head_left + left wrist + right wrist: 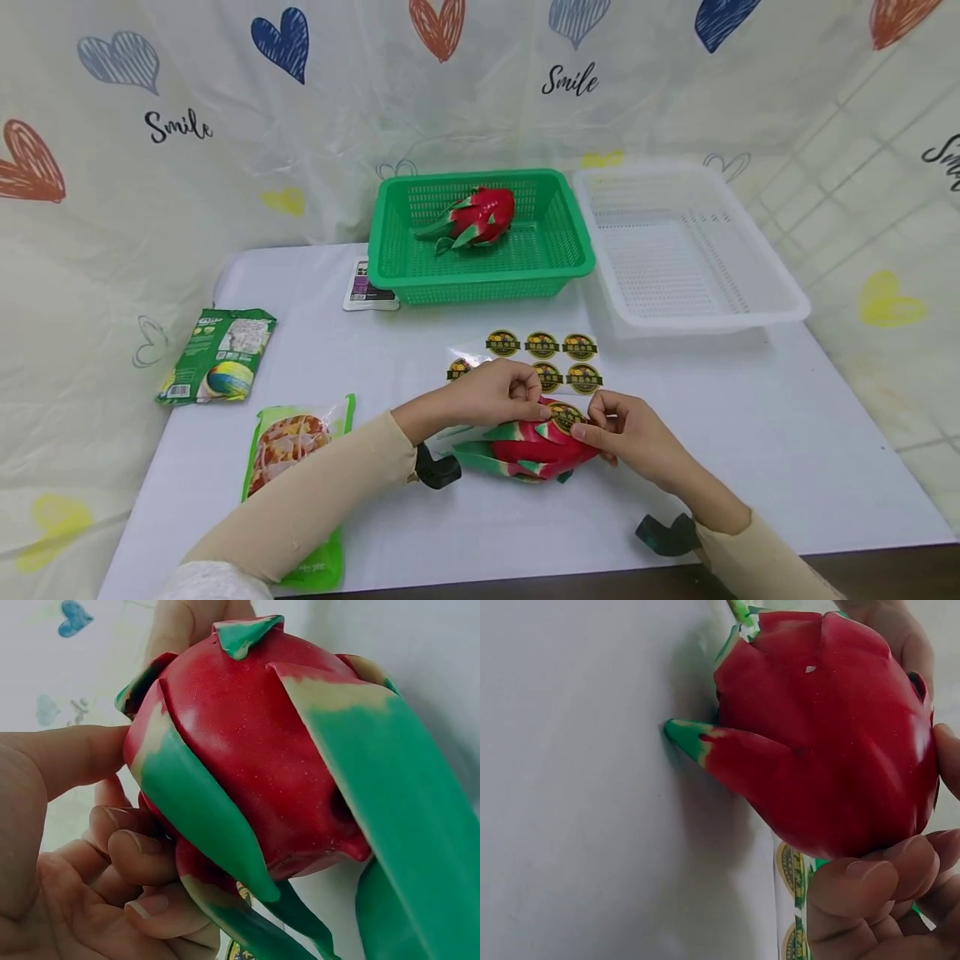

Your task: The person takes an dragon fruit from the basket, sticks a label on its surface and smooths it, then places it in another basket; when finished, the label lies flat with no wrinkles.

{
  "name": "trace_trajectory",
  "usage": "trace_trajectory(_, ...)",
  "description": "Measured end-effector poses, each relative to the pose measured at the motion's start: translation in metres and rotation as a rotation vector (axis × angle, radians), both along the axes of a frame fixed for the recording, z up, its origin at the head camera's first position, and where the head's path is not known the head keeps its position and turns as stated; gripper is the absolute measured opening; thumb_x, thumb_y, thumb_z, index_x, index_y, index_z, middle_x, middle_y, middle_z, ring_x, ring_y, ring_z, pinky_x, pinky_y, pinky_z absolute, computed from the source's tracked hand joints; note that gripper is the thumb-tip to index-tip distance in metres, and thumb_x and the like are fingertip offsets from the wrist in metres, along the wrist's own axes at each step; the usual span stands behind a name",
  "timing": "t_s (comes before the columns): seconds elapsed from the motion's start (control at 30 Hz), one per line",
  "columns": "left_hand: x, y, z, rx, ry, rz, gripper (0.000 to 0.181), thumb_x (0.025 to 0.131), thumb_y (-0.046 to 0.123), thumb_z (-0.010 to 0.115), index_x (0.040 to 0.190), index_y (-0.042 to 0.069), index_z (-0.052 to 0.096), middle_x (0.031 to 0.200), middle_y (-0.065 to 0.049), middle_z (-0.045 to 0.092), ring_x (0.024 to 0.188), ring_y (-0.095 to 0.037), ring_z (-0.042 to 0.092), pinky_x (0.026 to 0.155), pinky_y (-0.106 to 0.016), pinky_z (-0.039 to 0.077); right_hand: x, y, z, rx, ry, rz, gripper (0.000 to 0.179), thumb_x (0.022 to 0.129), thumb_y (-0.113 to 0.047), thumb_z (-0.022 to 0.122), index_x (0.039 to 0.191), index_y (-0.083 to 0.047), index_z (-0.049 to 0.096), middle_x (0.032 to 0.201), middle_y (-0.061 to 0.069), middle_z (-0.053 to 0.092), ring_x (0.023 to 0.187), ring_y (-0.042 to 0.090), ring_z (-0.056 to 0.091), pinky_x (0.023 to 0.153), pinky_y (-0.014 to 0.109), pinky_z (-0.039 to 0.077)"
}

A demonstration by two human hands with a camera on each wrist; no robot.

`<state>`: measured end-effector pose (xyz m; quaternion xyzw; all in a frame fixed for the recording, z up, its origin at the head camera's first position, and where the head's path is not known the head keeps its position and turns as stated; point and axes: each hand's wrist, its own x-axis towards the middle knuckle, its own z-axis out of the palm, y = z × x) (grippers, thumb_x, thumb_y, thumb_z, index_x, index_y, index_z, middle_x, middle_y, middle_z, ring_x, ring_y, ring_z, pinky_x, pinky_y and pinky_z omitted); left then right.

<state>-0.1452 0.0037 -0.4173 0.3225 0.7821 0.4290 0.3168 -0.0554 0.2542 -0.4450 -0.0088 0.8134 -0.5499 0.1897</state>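
A red dragon fruit [536, 452] with green-tipped scales lies on its side on the white table, its long green leaves toward the left. A round black-and-gold sticker [567, 417] sits on its upper face. My left hand [491, 393] holds the fruit at the sticker's left edge, thumb against the red skin and the other fingers curled. From the right, my right hand [633, 433] grips the fruit's rounded end, its thumb by the sticker's right edge. In the right wrist view, curled fingertips [862, 881] touch the skin. Just behind lies a sticker sheet [551, 377], partly covered by my left hand.
A green basket [480, 287] holding another dragon fruit [487, 218] stands at the back, over part of a small white-and-purple packet [367, 292]. Beside it is a white basket [720, 321]. A green packet [225, 354] and a clear-fronted food bag [292, 446] lie on the left.
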Motion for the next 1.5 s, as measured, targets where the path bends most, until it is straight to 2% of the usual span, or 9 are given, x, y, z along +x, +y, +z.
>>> trace_trajectory(0.27, -0.001, 0.005, 0.002, -0.038, -0.016, -0.032, 0.018, 0.096, 0.028, 0.075, 0.088, 0.016, 0.065, 0.063, 0.008, 0.055, 0.057, -0.006, 0.047, 0.057, -0.022, 0.040, 0.009, 0.002, 0.001, 0.074, 0.071, -0.012, 0.042, 0.093, -0.027, 0.080, 0.086, -0.006, 0.045, 0.067, 0.003, 0.046, 0.051, 0.011, 0.047, 0.046, 0.027, 0.039)
trace_trajectory(0.4, -0.003, 0.006, 0.004, -0.054, -0.024, -0.059, 0.016, 0.097, 0.027, 0.074, 0.088, 0.016, 0.067, 0.064, 0.006, 0.058, 0.056, -0.007, 0.049, 0.056, -0.023, 0.041, 0.015, -0.003, 0.002, 0.177, 0.225, -0.071, 0.031, 0.093, -0.026, 0.079, 0.092, -0.010, 0.052, 0.074, 0.002, 0.051, 0.061, 0.010, 0.050, 0.051, 0.025, 0.042)
trace_trajectory(0.53, -0.014, 0.007, 0.008, -0.068, 0.009, -0.058, 0.017, 0.099, 0.030, 0.070, 0.089, 0.016, 0.069, 0.070, -0.005, 0.064, 0.056, -0.008, 0.051, 0.057, -0.024, 0.043, 0.019, -0.013, 0.003, 0.258, 0.421, -0.071, 0.033, 0.092, -0.024, 0.081, 0.117, -0.013, 0.061, 0.103, 0.003, 0.065, 0.088, 0.014, 0.060, 0.072, 0.027, 0.052)
trace_trajectory(0.73, -0.047, 0.014, 0.017, -0.061, 0.063, 0.100, 0.022, 0.103, 0.034, 0.065, 0.106, 0.013, 0.073, 0.093, -0.011, 0.073, 0.073, -0.017, 0.063, 0.064, -0.027, 0.049, 0.021, -0.027, 0.003, 0.337, 0.514, 0.031, 0.064, 0.084, -0.045, 0.087, 0.138, -0.021, 0.062, 0.133, -0.004, 0.067, 0.117, 0.016, 0.062, 0.093, 0.041, 0.059)
trace_trajectory(1.07, -0.102, 0.060, 0.038, 0.039, 0.152, 0.449, 0.031, 0.106, 0.032, 0.062, 0.131, 0.015, 0.069, 0.121, -0.004, 0.074, 0.110, -0.021, 0.069, 0.086, -0.035, 0.057, 0.023, -0.049, 0.006, 0.417, 0.553, 0.081, 0.075, 0.077, -0.057, 0.088, 0.139, -0.022, 0.063, 0.137, -0.004, 0.063, 0.119, 0.017, 0.063, 0.090, 0.038, 0.062)
trace_trajectory(1.27, -0.131, 0.089, 0.042, -0.038, 0.199, 0.494, 0.040, 0.106, 0.034, 0.062, 0.140, 0.013, 0.065, 0.134, -0.003, 0.071, 0.130, -0.020, 0.060, 0.108, -0.038, 0.051, 0.021, -0.057, 0.015, 0.506, 0.538, 0.143, 0.091, 0.070, -0.066, 0.088, 0.143, -0.020, 0.060, 0.143, -0.002, 0.061, 0.126, 0.019, 0.059, 0.094, 0.041, 0.060)
trace_trajectory(1.37, -0.141, 0.102, 0.042, -0.097, 0.221, 0.492, 0.048, 0.105, 0.037, 0.062, 0.144, 0.009, 0.061, 0.142, -0.004, 0.066, 0.133, -0.020, 0.060, 0.110, -0.037, 0.051, 0.019, -0.059, 0.017, 0.512, 0.549, 0.152, 0.087, 0.072, -0.063, 0.089, 0.142, -0.020, 0.061, 0.142, -0.001, 0.062, 0.127, 0.020, 0.060, 0.094, 0.042, 0.060)
trace_trajectory(1.43, -0.146, 0.111, 0.041, -0.150, 0.248, 0.491, 0.044, 0.105, 0.040, 0.062, 0.132, 0.006, 0.067, 0.125, -0.006, 0.071, 0.114, -0.017, 0.066, 0.100, -0.029, 0.053, 0.018, -0.060, 0.018, 0.490, 0.549, 0.157, 0.083, 0.075, -0.060, 0.089, 0.142, -0.019, 0.061, 0.141, 0.000, 0.062, 0.125, 0.020, 0.060, 0.093, 0.040, 0.060)
trace_trajectory(1.5, -0.150, 0.120, 0.040, -0.199, 0.273, 0.492, 0.041, 0.103, 0.045, 0.063, 0.104, 0.004, 0.069, 0.093, -0.004, 0.067, 0.086, -0.014, 0.062, 0.077, -0.024, 0.051, 0.016, -0.061, 0.018, 0.464, 0.544, 0.163, 0.080, 0.077, -0.057, 0.089, 0.142, -0.018, 0.062, 0.140, 0.001, 0.063, 0.124, 0.020, 0.060, 0.093, 0.039, 0.060)
